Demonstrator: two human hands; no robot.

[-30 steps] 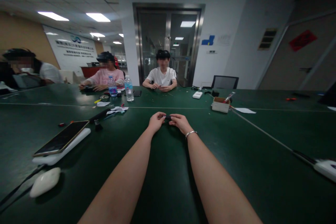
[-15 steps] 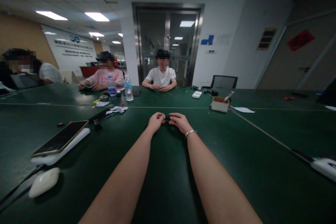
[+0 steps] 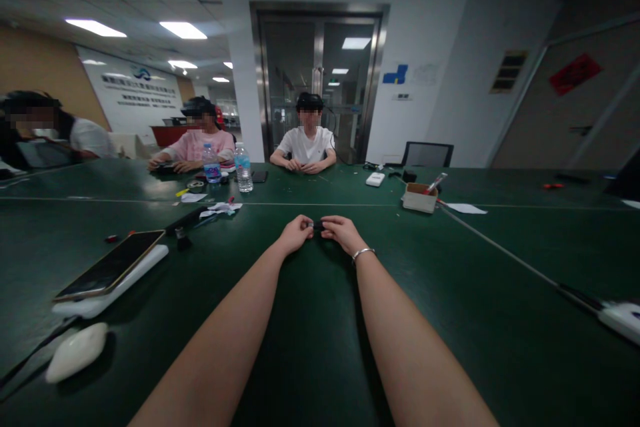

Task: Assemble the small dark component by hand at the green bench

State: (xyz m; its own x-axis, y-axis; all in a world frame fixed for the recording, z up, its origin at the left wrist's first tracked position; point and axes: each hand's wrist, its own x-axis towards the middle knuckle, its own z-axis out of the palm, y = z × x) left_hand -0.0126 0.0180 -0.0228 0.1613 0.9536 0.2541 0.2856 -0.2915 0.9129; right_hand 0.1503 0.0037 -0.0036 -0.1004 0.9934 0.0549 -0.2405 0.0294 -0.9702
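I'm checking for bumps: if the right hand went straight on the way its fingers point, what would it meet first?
Past the small dark object at its fingertips, the right hand would likely meet the left hand, just across from it. Exact depth is hard to tell from one view.

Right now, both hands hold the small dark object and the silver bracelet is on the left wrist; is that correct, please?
Not quite: in the head view, the silver bracelet is at the wrist of the right hand, not the left hand; both do hold the small dark object.
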